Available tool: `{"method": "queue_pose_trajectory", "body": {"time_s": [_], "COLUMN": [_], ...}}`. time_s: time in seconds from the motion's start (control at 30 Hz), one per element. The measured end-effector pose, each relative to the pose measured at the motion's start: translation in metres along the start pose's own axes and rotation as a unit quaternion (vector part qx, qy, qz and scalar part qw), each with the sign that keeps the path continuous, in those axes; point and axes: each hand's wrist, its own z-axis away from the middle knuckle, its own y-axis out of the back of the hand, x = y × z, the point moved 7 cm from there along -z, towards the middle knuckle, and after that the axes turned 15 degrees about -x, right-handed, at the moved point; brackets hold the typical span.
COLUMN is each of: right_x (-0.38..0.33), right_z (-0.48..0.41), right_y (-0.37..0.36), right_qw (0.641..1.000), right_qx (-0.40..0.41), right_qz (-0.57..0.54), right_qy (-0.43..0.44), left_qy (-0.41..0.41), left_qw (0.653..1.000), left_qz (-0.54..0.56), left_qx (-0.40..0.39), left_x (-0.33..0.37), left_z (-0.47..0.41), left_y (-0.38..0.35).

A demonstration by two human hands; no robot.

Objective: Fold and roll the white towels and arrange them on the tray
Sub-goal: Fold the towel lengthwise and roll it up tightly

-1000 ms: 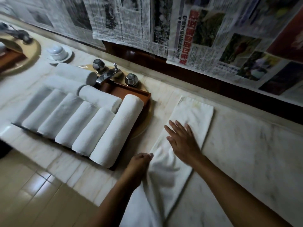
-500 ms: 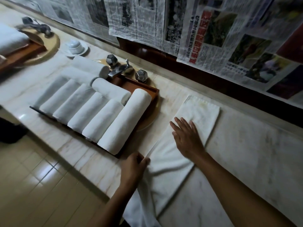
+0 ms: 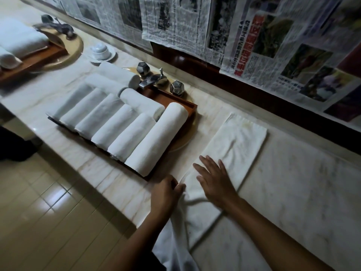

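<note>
A long white towel [image 3: 239,141] lies folded lengthwise on the marble counter, its near end hanging over the front edge. My right hand [image 3: 214,180] presses flat on it, fingers spread. My left hand [image 3: 166,194] grips the towel's left edge near the counter front, bunching the cloth. To the left, a brown wooden tray [image 3: 175,100] holds several rolled white towels [image 3: 156,139] side by side, with more rolls laid across behind them.
A chrome tap [image 3: 154,80] with two faceted knobs stands behind the tray over a beige basin. A white lidded cup on a saucer [image 3: 101,52] sits farther left, beside a second tray with towels [image 3: 21,45]. Newspaper covers the wall. Tiled floor lies below.
My right hand has slid along the towel toward me. My left hand has stayed gripping the towel's edge near the counter front. The camera has swung left.
</note>
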Motion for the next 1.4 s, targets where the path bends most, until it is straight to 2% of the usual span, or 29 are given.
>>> {"method": "queue_pose_trajectory", "body": {"time_s": [0.07,0.1,0.13,0.17,0.2,0.27,0.37,0.5,0.53,0.6,0.67,0.77,0.93,1.03,1.1,1.2,1.27,1.33,1.4], "right_x": [0.006,0.01,0.013,0.015,0.019,0.025,0.032,0.033,0.033,0.032,0.031,0.029,0.026,0.026,0.02,-0.024,-0.058,-0.066,-0.058], "right_z": [0.001,-0.002,-0.006,-0.008,-0.011,-0.015,-0.019,-0.018,-0.019,-0.018,-0.017,-0.016,-0.014,-0.013,-0.01,0.009,0.026,0.04,0.042], "right_y": [-0.003,-0.001,0.001,0.002,0.002,0.002,0.003,0.006,0.006,0.006,0.006,0.008,0.007,0.005,0.011,0.01,-0.01,-0.026,-0.028], "right_qw": [1.0,1.0,1.0,0.999,0.999,0.998,0.994,0.992,0.993,0.994,0.995,0.997,0.999,1.0,0.999,0.997,0.998,0.998,0.999], "right_qx": [-0.008,-0.009,-0.011,-0.016,-0.024,-0.041,-0.063,-0.083,-0.085,-0.082,-0.073,-0.06,-0.029,-0.011,0.033,0.07,0.016,-0.025,-0.027], "right_qz": [-0.01,-0.011,-0.01,-0.012,-0.021,-0.046,-0.081,-0.09,-0.086,-0.077,-0.072,-0.056,-0.02,-0.004,-0.003,-0.017,-0.013,-0.004,0.0], "right_qy": [-0.014,-0.022,-0.026,-0.026,-0.024,-0.023,-0.024,-0.015,-0.014,-0.013,-0.012,-0.009,-0.002,-0.006,-0.019,0.013,0.051,0.052,0.041], "left_qy": [0.006,0.03,0.059,0.092,0.115,0.127,0.094,0.066,0.052,0.022,0.039,0.064,0.094,0.098,0.092,0.092,0.094,0.093,0.091], "left_qw": [0.998,0.99,0.961,0.917,0.879,0.865,0.876,0.861,0.876,0.936,0.975,0.989,0.993,0.994,0.995,0.996,0.995,0.994,0.978], "left_qz": [0.019,0.091,0.2,0.293,0.341,0.337,0.356,0.425,0.404,0.286,0.176,0.119,0.069,0.043,0.03,0.018,0.018,0.042,0.137], "left_qx": [-0.051,-0.108,-0.181,-0.256,-0.312,-0.35,-0.31,-0.272,-0.258,-0.204,-0.128,-0.056,-0.009,0.001,-0.003,-0.009,-0.012,-0.035,-0.127], "left_x": [0.0,-0.004,-0.008,-0.012,-0.014,-0.02,-0.029,-0.03,-0.033,-0.041,-0.054,-0.061,-0.076,-0.081,-0.079,-0.074,-0.071,-0.07,-0.066], "left_z": [0.002,0.005,0.011,0.023,0.035,0.057,0.066,0.07,0.07,0.064,0.061,0.065,0.066,0.065,0.063,0.064,0.066,0.067,0.073], "left_y": [-0.007,-0.014,-0.024,-0.037,-0.045,-0.047,-0.038,-0.026,-0.023,-0.015,-0.006,0.004,0.004,0.005,0.004,0.006,0.006,0.006,0.001]}}
